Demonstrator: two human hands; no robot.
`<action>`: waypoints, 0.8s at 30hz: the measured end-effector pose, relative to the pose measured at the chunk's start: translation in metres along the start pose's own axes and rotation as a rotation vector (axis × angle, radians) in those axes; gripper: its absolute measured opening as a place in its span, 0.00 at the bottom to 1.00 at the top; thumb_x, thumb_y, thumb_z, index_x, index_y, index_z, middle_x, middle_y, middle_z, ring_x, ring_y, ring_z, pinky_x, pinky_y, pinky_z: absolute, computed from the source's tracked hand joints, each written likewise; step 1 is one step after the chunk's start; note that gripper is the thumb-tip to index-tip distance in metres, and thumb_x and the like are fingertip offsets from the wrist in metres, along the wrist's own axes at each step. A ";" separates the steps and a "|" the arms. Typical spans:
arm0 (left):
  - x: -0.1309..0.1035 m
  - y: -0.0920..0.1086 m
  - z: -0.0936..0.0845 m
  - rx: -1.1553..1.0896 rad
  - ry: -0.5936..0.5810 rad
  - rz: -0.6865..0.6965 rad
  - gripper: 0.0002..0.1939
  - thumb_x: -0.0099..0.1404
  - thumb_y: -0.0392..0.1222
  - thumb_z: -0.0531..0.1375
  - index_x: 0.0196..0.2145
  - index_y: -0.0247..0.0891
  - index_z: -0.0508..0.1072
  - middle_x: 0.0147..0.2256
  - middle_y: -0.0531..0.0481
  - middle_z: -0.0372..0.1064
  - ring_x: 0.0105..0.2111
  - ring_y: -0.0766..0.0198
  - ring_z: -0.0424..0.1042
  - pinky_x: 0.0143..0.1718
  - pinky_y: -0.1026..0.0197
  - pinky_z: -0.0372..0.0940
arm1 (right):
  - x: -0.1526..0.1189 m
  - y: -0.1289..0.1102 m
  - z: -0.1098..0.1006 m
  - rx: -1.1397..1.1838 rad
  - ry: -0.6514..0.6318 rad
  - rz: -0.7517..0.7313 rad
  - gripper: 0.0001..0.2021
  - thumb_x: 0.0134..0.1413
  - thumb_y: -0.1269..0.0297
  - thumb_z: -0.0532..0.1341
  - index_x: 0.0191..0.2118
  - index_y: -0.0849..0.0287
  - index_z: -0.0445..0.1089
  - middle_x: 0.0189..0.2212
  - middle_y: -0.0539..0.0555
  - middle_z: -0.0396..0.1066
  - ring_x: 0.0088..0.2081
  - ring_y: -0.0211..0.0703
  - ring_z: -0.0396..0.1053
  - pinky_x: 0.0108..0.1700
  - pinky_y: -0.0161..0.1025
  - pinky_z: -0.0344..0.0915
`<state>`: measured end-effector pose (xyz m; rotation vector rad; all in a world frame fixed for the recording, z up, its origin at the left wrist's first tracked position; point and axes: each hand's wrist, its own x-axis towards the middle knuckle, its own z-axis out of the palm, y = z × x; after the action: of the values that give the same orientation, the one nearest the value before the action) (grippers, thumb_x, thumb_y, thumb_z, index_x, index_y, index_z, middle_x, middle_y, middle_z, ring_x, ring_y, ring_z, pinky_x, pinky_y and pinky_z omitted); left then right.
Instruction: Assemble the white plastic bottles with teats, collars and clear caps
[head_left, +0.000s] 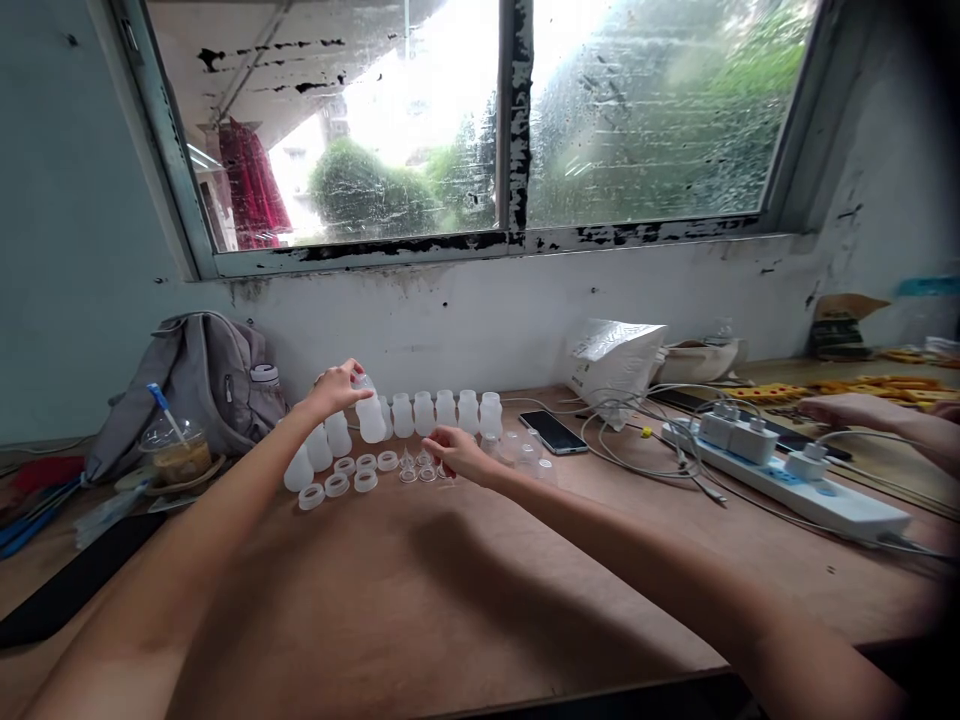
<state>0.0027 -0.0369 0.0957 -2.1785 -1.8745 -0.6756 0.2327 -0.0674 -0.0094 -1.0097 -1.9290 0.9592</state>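
Note:
My left hand (342,388) grips a frosted white bottle (370,418) near its top, upright among several similar bottles (446,408) lined up towards the wall. My right hand (454,452) is over a cluster of small clear nipple-shaped pieces (409,470), its fingertips close together; whether it holds one of them is too small to tell. Several white rings (337,485) lie on the table left of the clear pieces. Clear caps (528,455) stand to the right of my right hand.
A phone (553,432), tangled cables and a power strip (795,480) lie to the right. Behind them sits a white bag (615,370). At left are a drink cup (176,448), a backpack (202,375) and a black flat object (79,575). Another person's hand (836,408) is at far right.

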 end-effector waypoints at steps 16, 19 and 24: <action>0.009 -0.036 0.086 0.188 0.119 -0.136 0.19 0.58 0.43 0.50 0.46 0.33 0.61 0.42 0.36 0.66 0.50 0.49 0.56 0.52 0.46 0.37 | -0.018 0.043 0.011 -0.205 0.196 -0.113 0.11 0.51 0.61 0.51 0.27 0.62 0.64 0.20 0.49 0.63 0.23 0.34 0.59 0.25 0.31 0.55; 0.007 -0.035 0.090 0.199 0.144 -0.092 0.19 0.58 0.42 0.49 0.47 0.33 0.61 0.47 0.36 0.63 0.54 0.50 0.50 0.54 0.47 0.35 | -0.018 0.049 0.012 -0.208 0.254 -0.097 0.11 0.52 0.60 0.50 0.27 0.61 0.63 0.21 0.49 0.62 0.25 0.36 0.60 0.27 0.32 0.56; 0.006 -0.030 0.091 0.210 0.176 -0.065 0.20 0.58 0.41 0.49 0.48 0.33 0.60 0.50 0.37 0.59 0.56 0.50 0.46 0.54 0.46 0.35 | -0.017 0.051 0.011 -0.185 0.324 -0.047 0.08 0.51 0.62 0.50 0.29 0.59 0.62 0.24 0.50 0.64 0.28 0.38 0.62 0.30 0.33 0.58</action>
<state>-0.0060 0.0125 0.0142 -1.8745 -1.8409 -0.6280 0.2469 -0.0646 -0.0624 -1.1423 -1.7805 0.5579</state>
